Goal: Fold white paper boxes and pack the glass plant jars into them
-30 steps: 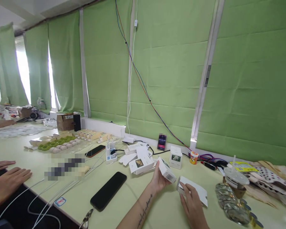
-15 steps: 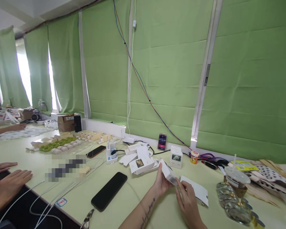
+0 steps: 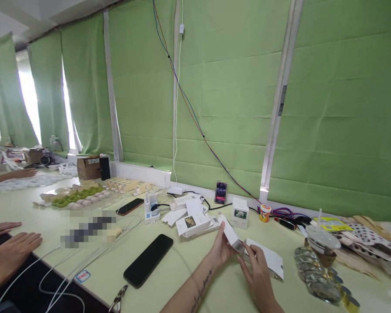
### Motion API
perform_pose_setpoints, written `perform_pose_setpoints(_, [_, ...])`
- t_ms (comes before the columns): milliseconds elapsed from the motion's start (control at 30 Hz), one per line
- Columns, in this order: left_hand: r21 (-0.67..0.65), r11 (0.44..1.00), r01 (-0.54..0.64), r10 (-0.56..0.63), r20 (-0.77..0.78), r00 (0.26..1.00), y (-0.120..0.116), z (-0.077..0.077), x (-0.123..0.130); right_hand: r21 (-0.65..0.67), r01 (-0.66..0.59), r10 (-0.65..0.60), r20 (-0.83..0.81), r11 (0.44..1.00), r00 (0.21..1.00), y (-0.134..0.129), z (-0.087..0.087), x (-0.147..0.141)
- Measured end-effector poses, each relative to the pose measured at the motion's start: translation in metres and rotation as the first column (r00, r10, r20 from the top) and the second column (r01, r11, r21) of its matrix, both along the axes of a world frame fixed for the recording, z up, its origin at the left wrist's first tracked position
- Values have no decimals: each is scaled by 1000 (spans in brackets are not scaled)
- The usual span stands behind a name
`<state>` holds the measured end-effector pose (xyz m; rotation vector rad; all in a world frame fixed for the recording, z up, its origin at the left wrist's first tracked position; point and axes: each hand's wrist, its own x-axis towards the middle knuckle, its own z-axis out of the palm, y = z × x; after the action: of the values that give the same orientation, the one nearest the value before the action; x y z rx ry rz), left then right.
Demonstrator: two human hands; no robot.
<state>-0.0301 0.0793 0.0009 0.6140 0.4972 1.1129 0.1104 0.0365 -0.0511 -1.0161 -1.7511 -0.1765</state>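
Observation:
My left hand [image 3: 221, 248] is wrapped round a small white box [image 3: 230, 234], tilted above the table. The fingers of my right hand [image 3: 256, 266] are bent at the box's lower right end, thumb and fingertips at its edge. Behind my right hand lies a flat white carton [image 3: 270, 259]. An upright white box with a flower picture [image 3: 240, 214] stands beyond my hands. Left of it is a pile of white cartons [image 3: 192, 222], one with a yellowish picture.
A black phone [image 3: 149, 261] lies left of my forearm. A power strip [image 3: 152, 211] and cables sit farther back. On the right are a lidded cup [image 3: 322, 243] and shiny packets [image 3: 316, 276]. Another person's hands [image 3: 18, 252] rest at the left edge.
The held box has tilted slightly and my right fingers have shifted at its lower end, the thumb now lower and farther apart. The whole view has moved a little.

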Motion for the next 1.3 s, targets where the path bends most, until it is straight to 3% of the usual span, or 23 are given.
perform_pose_setpoints(233, [6,999,-36,36,-80,996,1,-5,4,-7,62,-62,-175,998,983,8,-2,8])
perform_pose_setpoints(367, [-31,999,-26,26,-9,1000,-2,-5,8,79,63,-52,-134,995,990,5,0,9])
perform_pose_setpoints(533, [-134,990,-41,56,106,993,-1,3,3,109,-147,146,14,983,989,-7,6,0])
perform_pose_setpoints(633, [-104,994,-45,56,104,993,3,7,-5,20,-250,250,-139,968,958,-14,10,-10])
perform_pose_setpoints(733, [-35,998,-46,47,23,999,6,3,-8,-103,-222,176,-338,969,925,-16,11,-14])
perform_pose_setpoints(800, [13,998,-69,70,-41,997,7,-1,-6,-162,-158,88,-374,974,923,-14,10,-10])
perform_pose_setpoints(900, [47,993,-108,113,-108,988,6,-7,-1,-136,-39,-14,-364,990,931,-8,9,-1])
perform_pose_setpoints(967, [44,992,-114,118,-94,989,6,-8,1,-81,-9,-18,-324,997,946,-5,7,5])
perform_pose_setpoints(1067, [9,994,-105,105,-24,994,7,-7,0,-10,-116,111,-218,993,970,-7,7,7])
perform_pose_setpoints(1167, [-41,997,-73,74,30,997,8,-6,-3,-30,-284,277,-138,958,951,-13,10,3])
perform_pose_setpoints(1233, [-44,998,-43,45,50,998,8,-6,-3,-97,-337,313,-202,937,928,-17,14,0])
perform_pose_setpoints(1300, [-13,1000,-16,16,42,999,5,-5,-2,-191,-357,263,-391,914,882,-17,18,-2])
